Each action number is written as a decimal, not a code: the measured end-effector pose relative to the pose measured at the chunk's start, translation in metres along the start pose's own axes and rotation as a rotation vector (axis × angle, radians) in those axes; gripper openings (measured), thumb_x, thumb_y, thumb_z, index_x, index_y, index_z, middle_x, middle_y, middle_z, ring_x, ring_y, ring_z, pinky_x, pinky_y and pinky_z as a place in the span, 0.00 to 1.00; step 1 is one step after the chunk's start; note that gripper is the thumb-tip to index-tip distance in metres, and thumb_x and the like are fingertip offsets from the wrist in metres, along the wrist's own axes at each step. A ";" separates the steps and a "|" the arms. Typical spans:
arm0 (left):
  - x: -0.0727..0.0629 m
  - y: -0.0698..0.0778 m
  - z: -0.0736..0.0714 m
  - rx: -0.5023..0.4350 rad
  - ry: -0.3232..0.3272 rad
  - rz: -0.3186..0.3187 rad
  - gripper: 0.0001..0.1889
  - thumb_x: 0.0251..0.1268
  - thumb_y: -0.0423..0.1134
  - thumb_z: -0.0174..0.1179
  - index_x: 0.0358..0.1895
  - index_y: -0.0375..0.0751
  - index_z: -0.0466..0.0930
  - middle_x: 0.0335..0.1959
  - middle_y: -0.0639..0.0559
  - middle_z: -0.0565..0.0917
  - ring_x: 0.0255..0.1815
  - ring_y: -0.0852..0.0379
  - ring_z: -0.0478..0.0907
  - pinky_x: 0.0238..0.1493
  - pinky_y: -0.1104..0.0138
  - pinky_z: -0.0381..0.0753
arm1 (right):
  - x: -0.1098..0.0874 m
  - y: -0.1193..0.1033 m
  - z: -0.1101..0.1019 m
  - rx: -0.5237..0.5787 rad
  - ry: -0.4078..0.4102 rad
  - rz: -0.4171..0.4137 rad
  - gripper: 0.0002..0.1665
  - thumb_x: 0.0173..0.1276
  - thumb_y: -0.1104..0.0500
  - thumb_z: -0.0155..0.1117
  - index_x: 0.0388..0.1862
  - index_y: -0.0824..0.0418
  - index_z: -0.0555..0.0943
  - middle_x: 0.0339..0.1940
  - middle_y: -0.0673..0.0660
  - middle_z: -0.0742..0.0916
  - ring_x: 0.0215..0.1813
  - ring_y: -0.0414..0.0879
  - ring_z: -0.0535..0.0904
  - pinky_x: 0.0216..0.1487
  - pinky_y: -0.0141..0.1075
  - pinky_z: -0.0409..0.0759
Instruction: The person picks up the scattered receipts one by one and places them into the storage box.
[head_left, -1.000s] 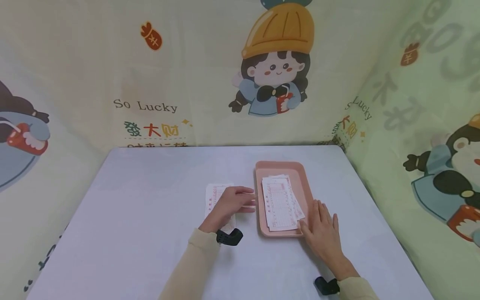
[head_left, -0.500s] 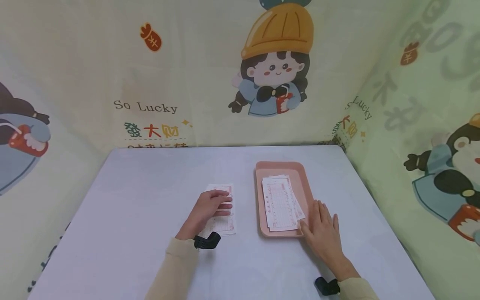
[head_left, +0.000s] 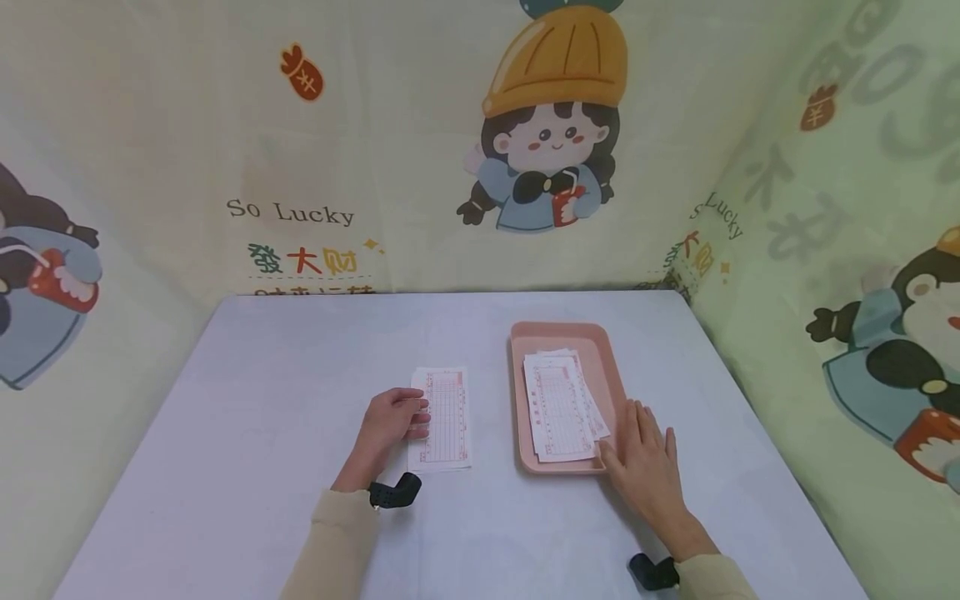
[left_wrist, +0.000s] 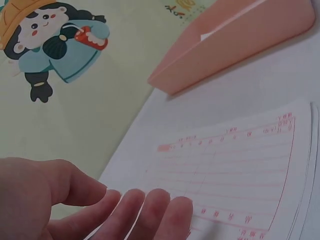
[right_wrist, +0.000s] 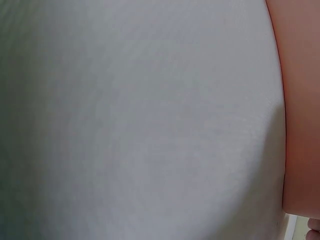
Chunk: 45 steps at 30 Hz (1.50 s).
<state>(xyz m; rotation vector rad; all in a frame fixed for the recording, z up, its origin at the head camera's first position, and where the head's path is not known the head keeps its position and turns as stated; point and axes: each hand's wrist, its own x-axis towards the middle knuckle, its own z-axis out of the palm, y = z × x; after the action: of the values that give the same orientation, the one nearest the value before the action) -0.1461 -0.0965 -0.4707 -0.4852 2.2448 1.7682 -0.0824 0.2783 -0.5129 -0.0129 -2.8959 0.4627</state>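
Note:
In the head view a stack of white forms printed with red lines (head_left: 448, 421) lies left of the tray. My left hand (head_left: 390, 423) is at the stack's left edge, fingers loosely bent over it and holding nothing. Up close in the left wrist view, the fingers (left_wrist: 157, 210) reach over the printed sheets (left_wrist: 225, 170), thumb apart from them. The pink tray (head_left: 555, 335) holds more such forms (head_left: 558, 408), slightly fanned. My right hand (head_left: 647, 467) lies with straight fingers along the tray's right side, near its front corner.
A white table (head_left: 300, 358) bears everything, with a printed curtain (head_left: 420, 150) behind it and along the sides. Black wrist cameras (head_left: 395, 491) sit on both wrists. In the right wrist view the tray's wall (right_wrist: 302, 115) fills the right edge.
My left hand has moved left from beside the tray, across the stack, to its left edge, uncovering the printed sheets. The right hand and the tray have stayed in place.

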 end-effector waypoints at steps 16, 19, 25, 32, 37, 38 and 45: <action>0.000 -0.001 -0.014 0.270 0.105 -0.058 0.22 0.72 0.41 0.50 0.64 0.34 0.69 0.53 0.35 0.79 0.36 0.52 0.80 0.34 0.69 0.84 | 0.000 -0.001 -0.001 -0.008 -0.010 0.004 0.49 0.71 0.44 0.55 0.79 0.70 0.50 0.77 0.74 0.60 0.77 0.70 0.53 0.73 0.71 0.45; 0.000 0.001 -0.015 0.300 0.097 -0.072 0.22 0.72 0.41 0.52 0.63 0.33 0.70 0.47 0.36 0.80 0.32 0.53 0.80 0.32 0.71 0.82 | 0.000 -0.001 -0.001 -0.010 -0.005 0.002 0.49 0.71 0.44 0.55 0.78 0.70 0.50 0.77 0.74 0.60 0.77 0.70 0.54 0.73 0.71 0.46; -0.001 0.002 -0.017 0.327 0.044 -0.111 0.21 0.72 0.40 0.52 0.62 0.32 0.70 0.37 0.39 0.81 0.30 0.53 0.79 0.31 0.71 0.82 | 0.000 -0.001 -0.001 -0.009 -0.004 0.001 0.49 0.71 0.44 0.55 0.78 0.70 0.50 0.77 0.74 0.61 0.77 0.70 0.54 0.72 0.71 0.46; 0.001 0.001 -0.014 0.354 0.043 -0.127 0.21 0.70 0.38 0.53 0.62 0.33 0.70 0.38 0.39 0.81 0.31 0.52 0.79 0.29 0.72 0.81 | 0.000 -0.001 -0.001 -0.012 -0.006 0.003 0.49 0.71 0.44 0.55 0.78 0.70 0.50 0.77 0.74 0.61 0.77 0.70 0.54 0.72 0.71 0.46; 0.004 -0.002 -0.011 0.378 0.064 -0.106 0.20 0.68 0.38 0.55 0.60 0.34 0.72 0.38 0.40 0.82 0.28 0.54 0.78 0.25 0.72 0.77 | 0.000 0.000 0.000 -0.016 -0.004 0.004 0.49 0.71 0.45 0.55 0.79 0.70 0.50 0.77 0.74 0.60 0.77 0.70 0.54 0.72 0.71 0.46; 0.005 -0.003 -0.010 0.391 0.075 -0.096 0.20 0.67 0.38 0.56 0.59 0.34 0.73 0.39 0.40 0.82 0.29 0.53 0.78 0.25 0.71 0.76 | 0.000 0.000 0.000 -0.015 -0.004 0.004 0.49 0.71 0.44 0.55 0.79 0.70 0.49 0.77 0.74 0.60 0.77 0.70 0.54 0.72 0.71 0.46; 0.000 -0.007 -0.005 0.477 0.130 -0.031 0.19 0.63 0.44 0.65 0.52 0.37 0.76 0.40 0.42 0.83 0.35 0.50 0.79 0.31 0.65 0.73 | 0.000 -0.002 -0.001 -0.003 -0.019 0.012 0.49 0.72 0.45 0.54 0.79 0.70 0.49 0.77 0.74 0.60 0.77 0.70 0.53 0.73 0.71 0.46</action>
<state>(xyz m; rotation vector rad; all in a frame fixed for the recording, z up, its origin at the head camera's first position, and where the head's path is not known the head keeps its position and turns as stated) -0.1438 -0.1030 -0.4755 -0.5359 2.6159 1.1509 -0.0821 0.2767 -0.5112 -0.0273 -2.9165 0.4628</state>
